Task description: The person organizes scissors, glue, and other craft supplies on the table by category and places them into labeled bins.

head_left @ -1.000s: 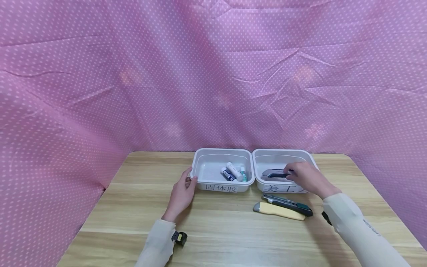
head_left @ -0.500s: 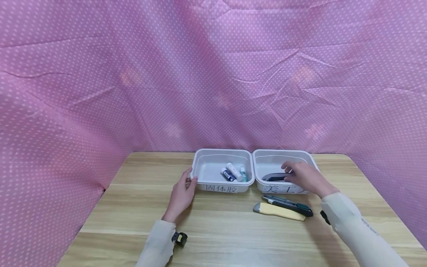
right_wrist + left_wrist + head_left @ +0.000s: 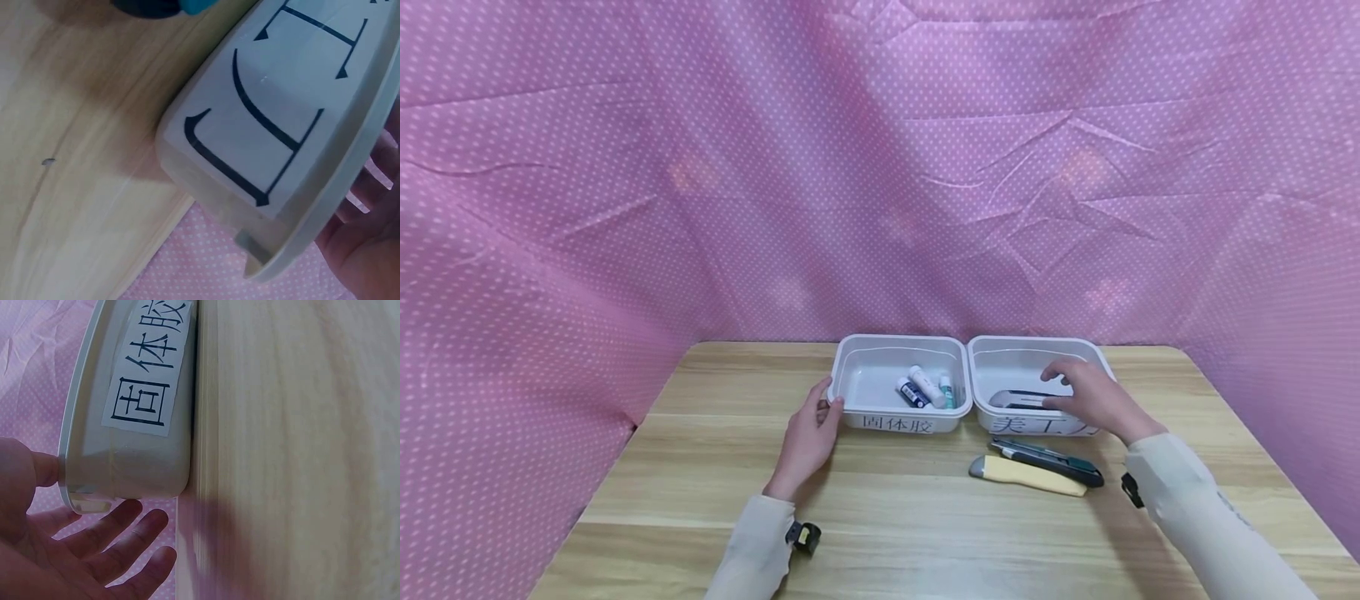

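Observation:
My left hand (image 3: 806, 439) rests at the near left corner of the left white plastic bin (image 3: 859, 414). In the left wrist view its thumb touches the rim, and the other fingers spread loosely by the bin's end. My right hand (image 3: 1092, 400) is over the right white bin (image 3: 981, 346), thumb and fingers apart. Below it a grey-and-black utility knife (image 3: 1017, 399) lies in that bin; the thumb is at its right end, and I cannot tell whether they touch. In the right wrist view the bin wall (image 3: 262, 125) hides part of the right hand (image 3: 369, 244).
The left bin holds several glue sticks, among them a white one (image 3: 927, 385) and a dark blue one (image 3: 912, 392). On the table before the right bin lie a yellow utility knife (image 3: 1030, 475) and a black-and-green one (image 3: 1048, 460). Pink dotted cloth (image 3: 880, 208) hangs behind.
My right hand has let go of the grey-and-black utility knife, which now lies in the right bin. Its fingers have spread and lifted slightly. The left hand stays put.

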`<action>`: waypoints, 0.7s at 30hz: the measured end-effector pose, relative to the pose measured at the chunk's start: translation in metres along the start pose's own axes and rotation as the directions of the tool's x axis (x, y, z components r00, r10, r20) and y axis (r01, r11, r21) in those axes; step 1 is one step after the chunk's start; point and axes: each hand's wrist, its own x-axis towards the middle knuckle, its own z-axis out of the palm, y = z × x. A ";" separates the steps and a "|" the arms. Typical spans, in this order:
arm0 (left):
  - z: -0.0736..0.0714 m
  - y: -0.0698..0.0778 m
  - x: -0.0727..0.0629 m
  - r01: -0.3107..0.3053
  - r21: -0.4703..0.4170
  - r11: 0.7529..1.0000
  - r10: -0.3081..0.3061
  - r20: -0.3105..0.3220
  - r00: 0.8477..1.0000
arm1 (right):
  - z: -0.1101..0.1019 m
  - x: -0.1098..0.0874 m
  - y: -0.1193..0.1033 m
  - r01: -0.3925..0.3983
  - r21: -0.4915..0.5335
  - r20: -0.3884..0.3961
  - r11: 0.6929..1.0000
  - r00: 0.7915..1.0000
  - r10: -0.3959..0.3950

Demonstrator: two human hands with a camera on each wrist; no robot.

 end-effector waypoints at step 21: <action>0.000 0.003 -0.001 -0.006 0.003 1.000 0.006 -0.015 1.000 | -0.009 -0.008 -0.002 -0.040 -0.032 -0.044 0.999 0.998 0.039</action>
